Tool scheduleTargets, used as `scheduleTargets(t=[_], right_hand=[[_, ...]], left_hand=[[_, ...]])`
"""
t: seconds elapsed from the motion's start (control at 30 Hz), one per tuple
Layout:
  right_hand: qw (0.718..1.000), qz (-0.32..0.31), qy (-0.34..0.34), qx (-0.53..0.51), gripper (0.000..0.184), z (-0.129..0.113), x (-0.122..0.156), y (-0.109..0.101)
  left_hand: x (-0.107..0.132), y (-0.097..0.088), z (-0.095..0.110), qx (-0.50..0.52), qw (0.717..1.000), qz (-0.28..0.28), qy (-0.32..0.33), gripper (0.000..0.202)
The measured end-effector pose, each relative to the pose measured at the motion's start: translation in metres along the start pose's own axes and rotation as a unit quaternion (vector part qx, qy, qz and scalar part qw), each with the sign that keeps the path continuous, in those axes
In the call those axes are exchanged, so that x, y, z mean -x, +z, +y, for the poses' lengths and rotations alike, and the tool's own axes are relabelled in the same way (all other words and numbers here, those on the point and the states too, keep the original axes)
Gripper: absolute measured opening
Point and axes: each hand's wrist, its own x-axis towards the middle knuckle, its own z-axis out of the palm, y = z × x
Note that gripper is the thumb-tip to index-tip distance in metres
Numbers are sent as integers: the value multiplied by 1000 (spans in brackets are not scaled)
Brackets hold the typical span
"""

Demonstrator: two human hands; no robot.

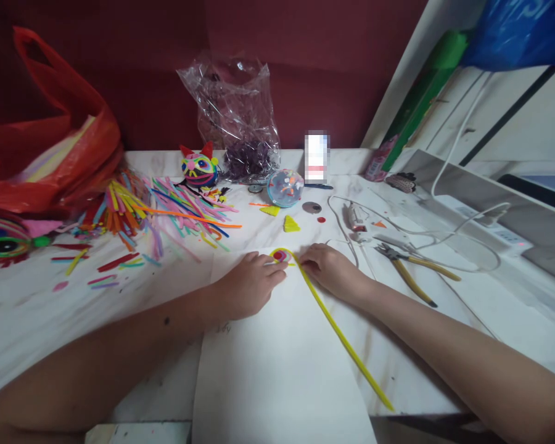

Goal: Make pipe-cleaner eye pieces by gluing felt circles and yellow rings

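A small coil of pipe cleaner point(280, 254), dark red in the middle with pink and yellow rings, lies on a white sheet point(277, 357). My left hand point(247, 285) rests beside it with its fingers pinched on the coil's left edge. My right hand point(330, 269) presses on the coil's right side, fingers closed on the long yellow pipe cleaner point(342, 336) that trails off the coil toward the table's near edge.
A heap of cut coloured pipe cleaners point(161, 213) lies at left beside a red plastic bag point(50, 160). At the back are a small cat-face figure point(198, 168), a clear bag point(240, 117) and a clear ball point(284, 187). Yellow-handled pliers point(411, 271), a glue gun point(356, 219) and a power strip point(490, 231) are at right.
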Motion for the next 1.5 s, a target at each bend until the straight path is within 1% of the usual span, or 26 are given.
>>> scheduleTargets(t=[0.27,0.43,0.5,0.63,0.8,1.1,1.3,1.5], right_hand=[[996,46,-71,-15,16,10,-4,8],[984,38,-175,-21,20,16,-8,5],[980,33,-196,-16,21,17,-8,4],[982,29,-189,-3,17,19,-9,4],[985,56,-165,20,15,18,-9,9],[982,63,-175,19,17,17,-8,9],[979,39,-200,15,21,16,-8,6],[986,47,-161,26,16,15,-7,6]], left_hand=[[-1,-2,0,-1,1000,-7,-2,27],[-1,-1,0,-6,1000,-6,0,27],[-1,-1,0,-5,1000,-6,1,27],[-1,-2,0,-3,1000,-5,1,27],[-1,-1,1,-3,1000,4,-3,25],[-1,0,0,-6,1000,4,-6,24],[-1,0,0,-3,1000,8,-6,25],[-1,0,0,5,1000,10,-4,24]])
